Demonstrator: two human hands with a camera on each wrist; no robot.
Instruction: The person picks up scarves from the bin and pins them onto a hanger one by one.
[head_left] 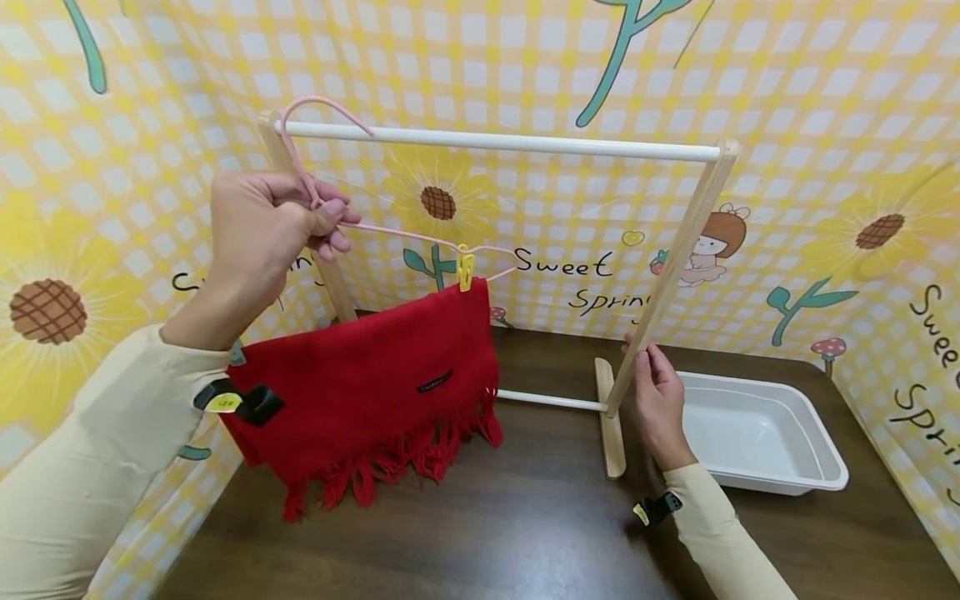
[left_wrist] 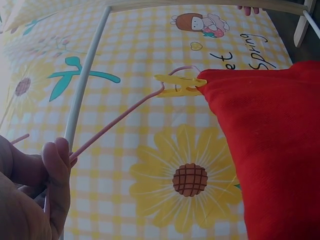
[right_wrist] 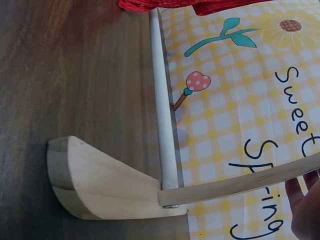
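My left hand (head_left: 258,242) pinches a pink wire clothes hanger (head_left: 405,235) just below its hook. The hook stands up in front of the white top rod (head_left: 525,143); whether they touch I cannot tell. From the hanger hangs a folded red scarf (head_left: 375,367) with a fringed lower edge and a small black label. A yellow clothespin (head_left: 466,268) clips its right corner to the hanger; my left arm covers the other corner. My right hand (head_left: 660,408) holds the right wooden post (head_left: 667,283) of the drying rack low down, with fingertips behind it.
A white plastic basin (head_left: 765,433) stands on the dark wooden table (head_left: 525,517), right of the rack. The rack's wooden foot (right_wrist: 110,185) and white lower bar (right_wrist: 164,100) rest near the table's back. A yellow checked cloth (head_left: 810,100) surrounds the table.
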